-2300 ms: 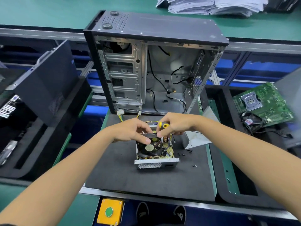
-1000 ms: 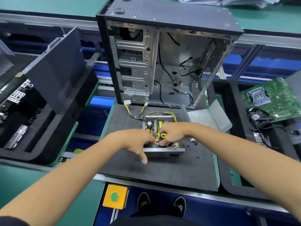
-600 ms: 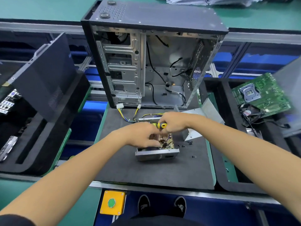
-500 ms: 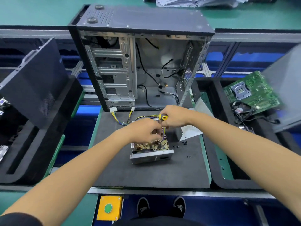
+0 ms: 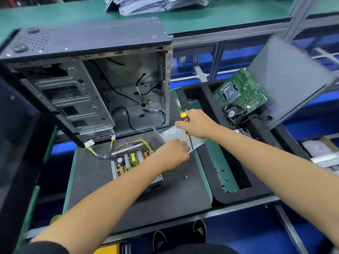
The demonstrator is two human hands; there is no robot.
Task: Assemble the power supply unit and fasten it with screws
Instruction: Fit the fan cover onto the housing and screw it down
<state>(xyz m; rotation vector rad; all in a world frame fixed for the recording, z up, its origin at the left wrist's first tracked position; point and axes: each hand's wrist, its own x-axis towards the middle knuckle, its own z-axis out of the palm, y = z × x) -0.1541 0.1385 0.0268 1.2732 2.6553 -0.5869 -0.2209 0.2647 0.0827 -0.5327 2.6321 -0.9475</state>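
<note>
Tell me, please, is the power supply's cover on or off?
Off. The power supply lies open-topped, its coils and heatsinks exposed; the metal cover lies beside it under both hands.

Open computer case [image 5: 88, 74] stands upright at far left of black foam mat [image 5: 139, 195], loose black cables inside. Right: black foam tray [image 5: 238, 193] holding green motherboard [image 5: 240, 90], tilted, with small fan [image 5: 233, 112] just near of it. Paper stack [image 5: 157, 4] far, on green bench [image 5: 220, 17]. Grey panel [image 5: 288, 77] tilted, far right.
</note>
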